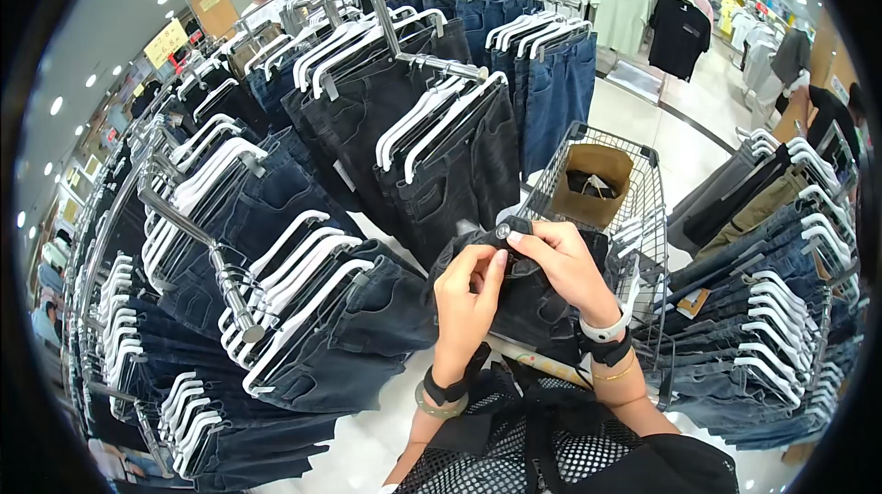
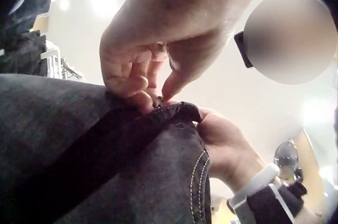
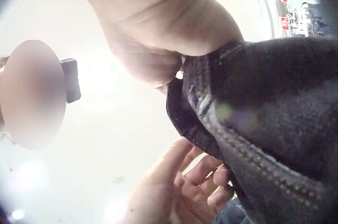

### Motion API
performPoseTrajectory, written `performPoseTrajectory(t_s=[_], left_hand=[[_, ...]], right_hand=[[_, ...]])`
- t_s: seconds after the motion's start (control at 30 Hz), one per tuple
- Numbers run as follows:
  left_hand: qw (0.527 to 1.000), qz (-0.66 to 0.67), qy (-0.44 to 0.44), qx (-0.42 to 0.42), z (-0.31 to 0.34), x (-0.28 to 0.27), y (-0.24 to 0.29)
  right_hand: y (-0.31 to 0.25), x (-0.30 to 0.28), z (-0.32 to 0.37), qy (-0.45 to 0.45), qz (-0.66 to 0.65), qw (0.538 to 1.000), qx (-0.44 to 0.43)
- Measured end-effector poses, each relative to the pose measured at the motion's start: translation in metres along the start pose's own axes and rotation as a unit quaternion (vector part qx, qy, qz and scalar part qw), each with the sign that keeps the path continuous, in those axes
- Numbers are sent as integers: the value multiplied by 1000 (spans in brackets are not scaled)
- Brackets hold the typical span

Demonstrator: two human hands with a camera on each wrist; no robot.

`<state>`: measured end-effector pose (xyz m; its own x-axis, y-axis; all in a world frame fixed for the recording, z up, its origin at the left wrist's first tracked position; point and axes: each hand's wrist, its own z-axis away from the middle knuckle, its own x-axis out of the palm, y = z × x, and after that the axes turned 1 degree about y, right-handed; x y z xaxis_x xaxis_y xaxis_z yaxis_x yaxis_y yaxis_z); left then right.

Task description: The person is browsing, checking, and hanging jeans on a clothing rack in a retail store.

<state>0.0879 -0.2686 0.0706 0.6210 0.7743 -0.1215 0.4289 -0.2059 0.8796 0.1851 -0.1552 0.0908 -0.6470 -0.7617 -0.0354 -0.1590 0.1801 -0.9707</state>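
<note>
A pair of black denim pants [image 1: 544,310] is held up in front of the body, its waistband toward the top. My right hand [image 1: 571,266] grips the waistband beside a round metal button [image 1: 503,230], thumb close to it. From the other side my left hand [image 1: 467,299] pinches the same band just below the button. In the left wrist view the left thumb and fingertips meet at the stitched band edge, and the pants [image 2: 132,166] hang below. The right wrist view shows the folded waistband of the pants [image 3: 274,129] between both hands.
A wire shopping cart [image 1: 650,218] with a brown paper bag [image 1: 593,186] stands just beyond the pants. Metal racks of dark jeans [image 1: 459,172] on white hangers crowd the left. More hung pants [image 1: 735,301] line the right. T-shirts [image 1: 680,33] hang farther back.
</note>
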Motion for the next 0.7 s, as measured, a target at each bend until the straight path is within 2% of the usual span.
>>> performPoseTrajectory(t_s=[0.2, 0.27, 0.53, 0.57, 0.63, 0.7], left_hand=[[996, 12, -67, -62, 7, 1, -4], [995, 15, -69, -66, 6, 1, -2], [991, 97, -51, -74, 4, 3, -7], [991, 98, -52, -74, 5, 3, -8], [972, 193, -59, -119, 10, 5, -10], [963, 199, -92, -154, 15, 8, -14]], right_hand=[[-10, 7, 11, 52, 19, 998, -38], [-19, 9, 14, 53, 124, 984, -113], [-29, 9, 13, 68, 167, 972, -150], [-30, 11, 14, 84, 182, 965, -170], [-33, 10, 17, 116, 220, 945, -214], [-34, 1, 20, 150, 268, 913, -268]])
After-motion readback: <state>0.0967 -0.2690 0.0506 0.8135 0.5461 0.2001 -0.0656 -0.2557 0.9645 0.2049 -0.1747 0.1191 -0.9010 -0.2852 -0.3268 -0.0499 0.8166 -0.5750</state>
